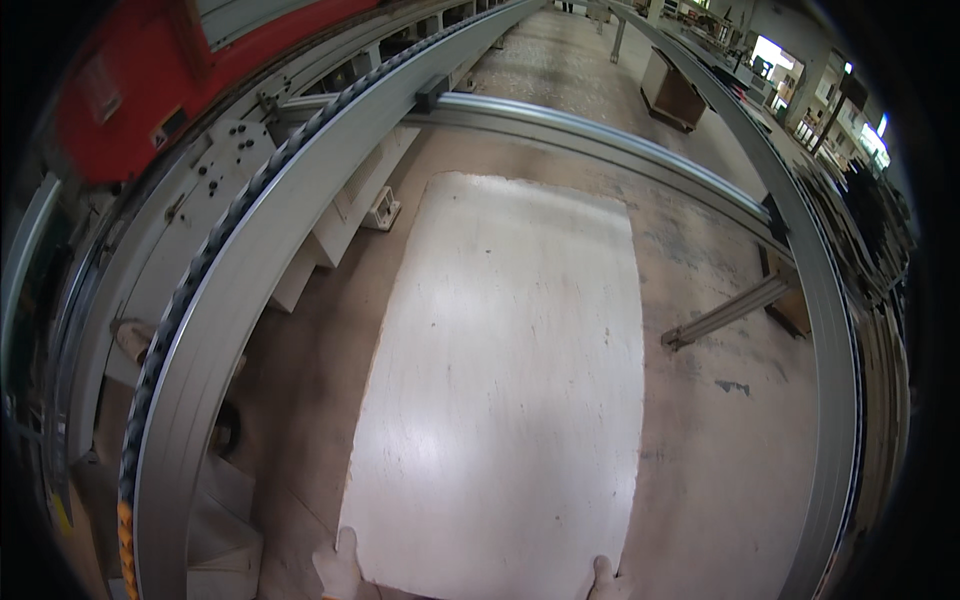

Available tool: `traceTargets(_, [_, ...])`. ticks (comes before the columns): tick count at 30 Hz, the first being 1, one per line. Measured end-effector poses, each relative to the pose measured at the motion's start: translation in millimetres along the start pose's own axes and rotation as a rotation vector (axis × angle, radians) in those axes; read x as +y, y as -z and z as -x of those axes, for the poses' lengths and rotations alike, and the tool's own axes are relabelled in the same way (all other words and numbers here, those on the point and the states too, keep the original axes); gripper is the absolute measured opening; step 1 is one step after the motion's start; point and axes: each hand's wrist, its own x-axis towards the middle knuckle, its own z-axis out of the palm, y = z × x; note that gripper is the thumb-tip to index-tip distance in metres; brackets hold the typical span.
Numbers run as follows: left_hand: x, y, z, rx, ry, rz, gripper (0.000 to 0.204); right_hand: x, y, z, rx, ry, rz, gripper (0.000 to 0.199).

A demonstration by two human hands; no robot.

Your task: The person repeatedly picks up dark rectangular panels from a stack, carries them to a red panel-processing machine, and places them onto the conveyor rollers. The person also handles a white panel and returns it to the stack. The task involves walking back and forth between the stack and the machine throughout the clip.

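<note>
Plainly, we are gripping a pale panel [500, 350] near its closest corners, left hand [338, 572] and right hand [608, 584] pressing thumbs on top, our other fingers mostly hiding. It is stretching ahead of the fingers, between metal rails [285, 185]. We are judging it stiff, smooth, fairly heavy, its ragged edges chip-prone; widely spaced edge holds are seeming best.
</note>
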Motion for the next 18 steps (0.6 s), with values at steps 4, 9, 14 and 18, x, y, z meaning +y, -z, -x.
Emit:
traceTargets(4, [95.4,-57.9,-101.2,-0.026,0.071,-0.048,0.076,-71.6,-41.7,-105.9,0.056,0.181,0.032,0.052])
traceTargets(9, [261.4,-169.5,-294.8,-0.099,-0.055,-0.101,0.089,-254.4,-113.6,-331.2,0.144,0.336,-0.137,0.046])
traceTargets(14, [455.9,-319.9,-544.3,-0.040,0.007,0.623,0.111,-422.9,-215.1,-517.2,0.100,0.487,-0.493,0.049])
traceTargets(18, [312.9,-363.2,-494.0,-0.227,0.019,-0.001,0.076,-341.0,-281.2,-493.7,-0.114,0.672,0.139,0.050])
